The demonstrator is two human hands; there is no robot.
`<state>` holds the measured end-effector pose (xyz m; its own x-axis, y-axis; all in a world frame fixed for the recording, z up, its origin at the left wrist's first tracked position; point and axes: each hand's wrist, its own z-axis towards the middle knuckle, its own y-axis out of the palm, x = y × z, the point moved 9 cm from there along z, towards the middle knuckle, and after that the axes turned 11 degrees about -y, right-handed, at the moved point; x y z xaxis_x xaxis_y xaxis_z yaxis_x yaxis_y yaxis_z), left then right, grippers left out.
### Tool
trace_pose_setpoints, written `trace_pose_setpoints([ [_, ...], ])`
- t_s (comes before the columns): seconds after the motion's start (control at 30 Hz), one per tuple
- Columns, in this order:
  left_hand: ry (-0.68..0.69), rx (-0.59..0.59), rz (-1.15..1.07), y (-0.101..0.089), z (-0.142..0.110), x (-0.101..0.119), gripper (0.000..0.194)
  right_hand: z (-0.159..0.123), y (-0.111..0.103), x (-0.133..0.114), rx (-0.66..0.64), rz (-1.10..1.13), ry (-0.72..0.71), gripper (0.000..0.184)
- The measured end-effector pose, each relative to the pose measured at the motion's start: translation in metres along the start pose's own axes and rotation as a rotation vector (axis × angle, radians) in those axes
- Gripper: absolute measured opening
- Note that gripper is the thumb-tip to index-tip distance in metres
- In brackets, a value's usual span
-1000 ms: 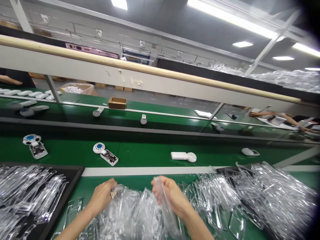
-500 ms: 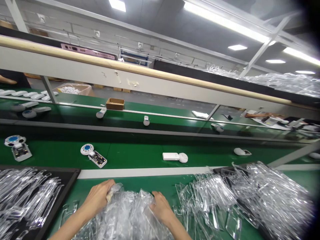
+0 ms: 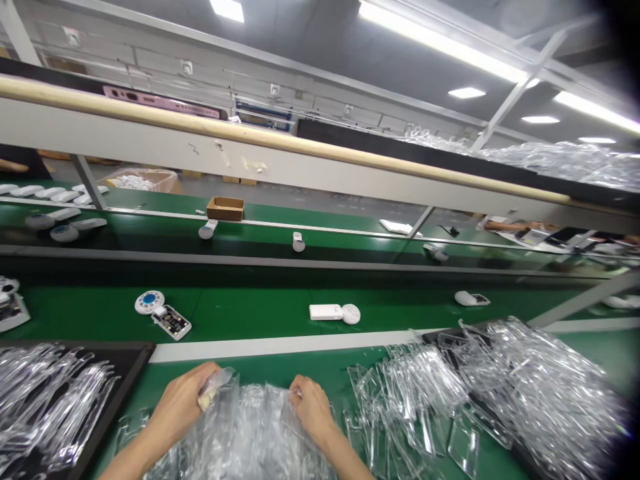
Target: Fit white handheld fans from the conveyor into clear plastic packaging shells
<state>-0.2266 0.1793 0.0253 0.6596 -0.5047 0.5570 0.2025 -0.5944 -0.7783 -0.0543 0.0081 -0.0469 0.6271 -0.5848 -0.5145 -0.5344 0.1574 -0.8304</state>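
A clear plastic bag [image 3: 250, 433] with see-through contents lies at the front middle of the green bench. My left hand [image 3: 186, 399] is closed on its upper left edge, with a crumpled bit of film and something pale yellow showing at the fingertips. At the upper right edge, my right hand [image 3: 313, 408] pinches the film between thumb and fingers. Loose clear plastic pieces [image 3: 417, 393] lie in a heap to the right of the bag. More clear pieces [image 3: 131, 427] show partly behind my left forearm.
Black trays with clear plastic pieces stand at left [image 3: 55, 400] and right [image 3: 545, 393]. Beyond a white rail [image 3: 280, 345], a green belt carries white devices [image 3: 326, 313], one with an exposed circuit board [image 3: 171, 322]. A cardboard box [image 3: 225, 209] stands farther back; another person's arm [image 3: 515, 226] shows far right.
Devices on the near belt have shifted left, while those on the lane behind have shifted slightly right. Both hands keep hold of the bag; the view has turned a little.
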Motion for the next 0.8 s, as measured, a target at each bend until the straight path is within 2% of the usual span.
trace_pose_setpoints([
  [0.1,-0.002,0.019,-0.012,-0.003,-0.003,0.001,0.019,0.001,-0.001,-0.004,0.043,0.028,-0.026,0.023],
  [0.2,0.004,0.039,-0.052,-0.01,-0.011,0.001,0.019,-0.003,-0.012,-0.015,0.073,0.099,-0.097,0.022],
  [0.37,0.054,0.157,-0.201,-0.035,-0.033,0.003,0.019,-0.025,-0.049,-0.048,0.102,0.259,-0.253,0.015],
  [0.5,0.03,0.188,-0.297,-0.049,-0.043,0.007,0.018,-0.045,-0.076,-0.074,0.111,0.395,-0.352,0.014],
  [0.8,0.088,0.194,-0.607,-0.074,-0.062,0.022,0.037,-0.065,-0.13,-0.1,0.171,0.35,-0.443,0.017],
])
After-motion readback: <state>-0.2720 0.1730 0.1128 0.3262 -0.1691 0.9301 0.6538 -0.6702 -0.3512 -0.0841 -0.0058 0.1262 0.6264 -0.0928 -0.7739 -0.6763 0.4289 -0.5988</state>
